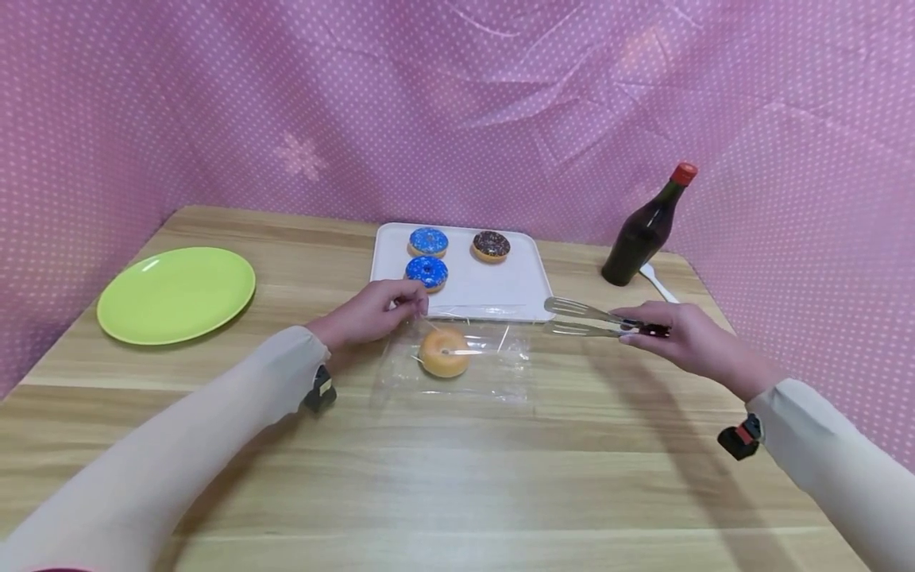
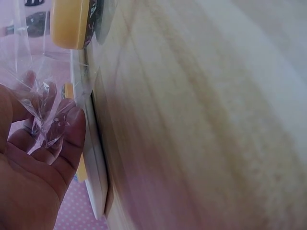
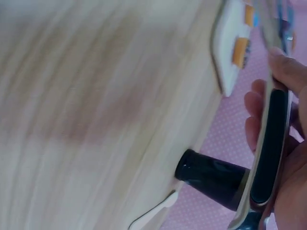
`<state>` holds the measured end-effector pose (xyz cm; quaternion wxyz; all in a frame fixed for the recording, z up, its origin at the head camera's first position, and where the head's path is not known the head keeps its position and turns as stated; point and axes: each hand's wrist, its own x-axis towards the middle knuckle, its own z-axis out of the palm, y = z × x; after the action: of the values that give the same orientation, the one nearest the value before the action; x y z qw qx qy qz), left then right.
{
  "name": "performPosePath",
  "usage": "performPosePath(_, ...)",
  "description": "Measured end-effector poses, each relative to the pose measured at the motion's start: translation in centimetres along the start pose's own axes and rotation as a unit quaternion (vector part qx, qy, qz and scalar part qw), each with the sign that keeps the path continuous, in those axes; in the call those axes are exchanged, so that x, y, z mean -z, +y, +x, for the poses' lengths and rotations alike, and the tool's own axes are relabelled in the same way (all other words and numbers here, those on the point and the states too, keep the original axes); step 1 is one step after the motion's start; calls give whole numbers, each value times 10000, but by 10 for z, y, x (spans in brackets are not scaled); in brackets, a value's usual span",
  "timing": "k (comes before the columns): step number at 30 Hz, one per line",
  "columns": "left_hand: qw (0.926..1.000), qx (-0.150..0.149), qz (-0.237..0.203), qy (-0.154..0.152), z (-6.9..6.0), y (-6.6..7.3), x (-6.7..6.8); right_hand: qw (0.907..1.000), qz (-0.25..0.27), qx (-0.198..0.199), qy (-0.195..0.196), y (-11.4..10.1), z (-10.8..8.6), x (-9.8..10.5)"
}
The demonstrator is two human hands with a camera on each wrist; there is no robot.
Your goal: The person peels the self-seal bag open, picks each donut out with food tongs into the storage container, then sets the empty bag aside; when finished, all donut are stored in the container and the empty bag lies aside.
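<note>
My left hand [image 1: 389,308] pinches the edge of a clear plastic bag [image 1: 500,369]; in the left wrist view the film bunches between thumb and fingers. Inside the bag lies a donut [image 1: 444,353], its plain tan side up, while the left wrist view shows a dark sprinkled layer [image 2: 91,21] on its other side. My right hand [image 1: 689,342] holds metal tongs [image 1: 582,318] with dark handle grips, their ends apart and gripping nothing, to the right of the bag. Behind the bag, a white tray [image 1: 500,290] bears two blue donuts [image 1: 426,272] and a chocolate donut [image 1: 491,246].
A green plate [image 1: 179,294] sits at the left of the wooden table [image 1: 457,477]. At the back right stands a dark bottle [image 1: 643,234] with a red cap, a white utensil [image 1: 659,284] lying beside it. A pink dotted cloth [image 1: 443,119] hangs behind.
</note>
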<state>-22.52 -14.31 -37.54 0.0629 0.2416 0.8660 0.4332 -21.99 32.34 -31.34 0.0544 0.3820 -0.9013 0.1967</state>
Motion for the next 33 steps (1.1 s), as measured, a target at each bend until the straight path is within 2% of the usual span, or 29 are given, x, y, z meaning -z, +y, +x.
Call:
performPosePath(4, 10000, -56, 28, 43, 1, -1, 0, 9991, -55, 411, 16, -1, -6, -3)
performPosePath(7, 9999, -85, 93, 86, 2, 1, 1, 9984, -141, 556, -26, -5, -8, -6)
performPosePath(13, 9998, 10, 165, 56, 3, 6, 2, 9987, -319, 255, -304, -19, -8, -25)
performPosePath(16, 9998, 36, 190, 0, 2, 5, 2, 9989, -289, 192, -302, -26, -4, -36)
performPosePath(22, 9999, 59, 157, -19, 2, 4, 1, 9966, -450, 682, -80, -36, 10, -52)
performPosePath(28, 9999, 72, 112, -36, 3, 6, 0, 9883, -810, 1290, 51, -42, 28, -62)
performPosePath(33, 9999, 31, 156, -26, 5, 6, -2, 9827, -1027, 1540, 73, -45, 38, -68)
